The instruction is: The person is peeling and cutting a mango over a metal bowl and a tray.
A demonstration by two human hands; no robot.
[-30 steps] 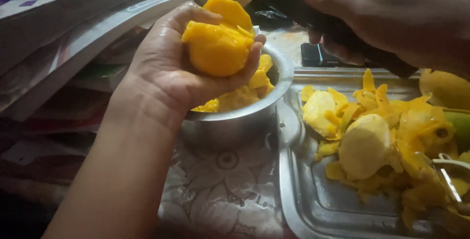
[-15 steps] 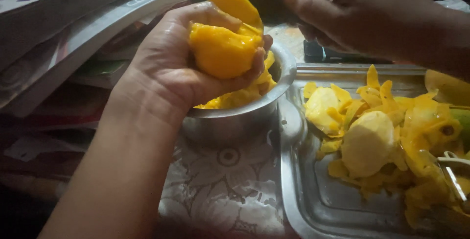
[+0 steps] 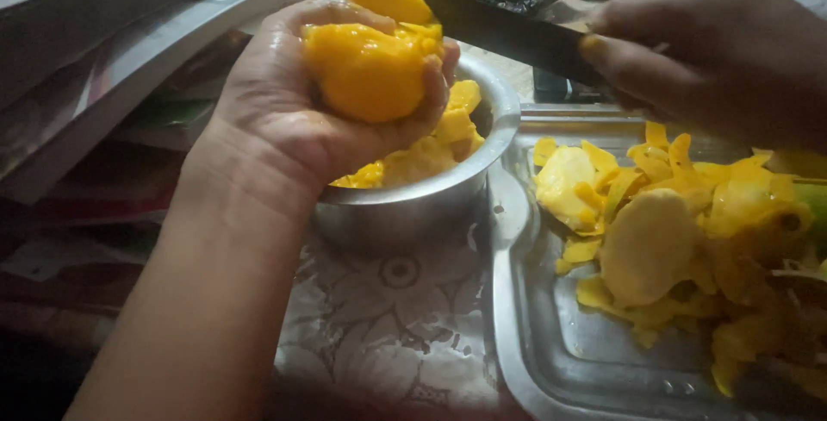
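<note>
Covering table: floral cloth (image 3: pixel 388 318); steel tray (image 3: pixel 551 361) right, books (image 3: pixel 129 33) left.

Stacked books (image 3: pixel 129 33) wall the left; the round steel bowl (image 3: pixel 431 205) touches the peel-heaped steel tray (image 3: pixel 551 361); open patterned cloth (image 3: pixel 388 318) lies nearer.

Left hand (image 3: pixel 293 119) cupped, fingers (image 3: pixel 431 68) curled, right hand (image 3: pixel 715 59) clenched
</note>
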